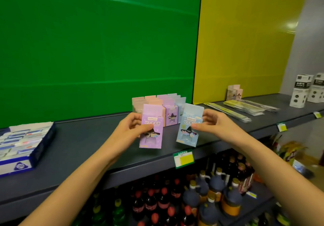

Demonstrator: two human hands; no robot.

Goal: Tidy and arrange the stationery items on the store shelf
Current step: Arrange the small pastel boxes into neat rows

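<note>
My left hand (130,127) has its fingers (135,117) pinched on a purple box (152,138), held upright just in front of the cluster of pastel boxes (157,101) standing on the dark shelf (78,147). My right hand (213,122) grips a blue box (187,133) by its edge, just right of the cluster's front. The two held boxes are side by side, not touching. A blue tray (42,148) sits well left of the cluster.

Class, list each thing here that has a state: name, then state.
left hand, gripping the purple box.
right hand, pinching the blue box.
purple box, held upright.
blue box, held, slightly tilted.
pastel boxes, standing in rows on shelf.
flat packets, lying overlapped.
</note>
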